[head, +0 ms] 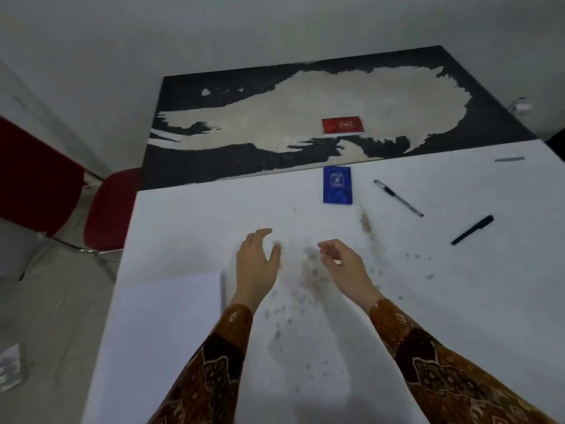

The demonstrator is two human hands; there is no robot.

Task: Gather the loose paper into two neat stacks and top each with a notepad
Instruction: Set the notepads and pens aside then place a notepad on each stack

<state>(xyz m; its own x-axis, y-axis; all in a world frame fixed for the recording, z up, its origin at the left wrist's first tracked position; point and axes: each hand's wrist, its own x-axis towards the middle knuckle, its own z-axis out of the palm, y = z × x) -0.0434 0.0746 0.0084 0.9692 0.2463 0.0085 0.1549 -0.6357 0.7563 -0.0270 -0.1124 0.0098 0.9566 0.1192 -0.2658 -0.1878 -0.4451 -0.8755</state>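
Observation:
A stack of white paper (165, 325) lies at the near left of the white table (458, 301). A blue notepad (337, 185) lies near the table's far edge. A red notepad (342, 126) lies on the black, worn table (189, 96) behind. My left hand (256, 264) hovers over the middle of the white table, fingers relaxed, holding nothing, just right of the paper stack. My right hand (342, 264) hangs beside it with fingers loosely curled, also holding nothing. Both hands are well short of the blue notepad.
Two black pens (397, 198) (472, 230) lie at the right of the white table, and a grey strip (509, 159) at its far right. Dark specks mark the tabletop. A red chair (113, 209) stands at the left. Some white sheets (10, 367) lie on the floor.

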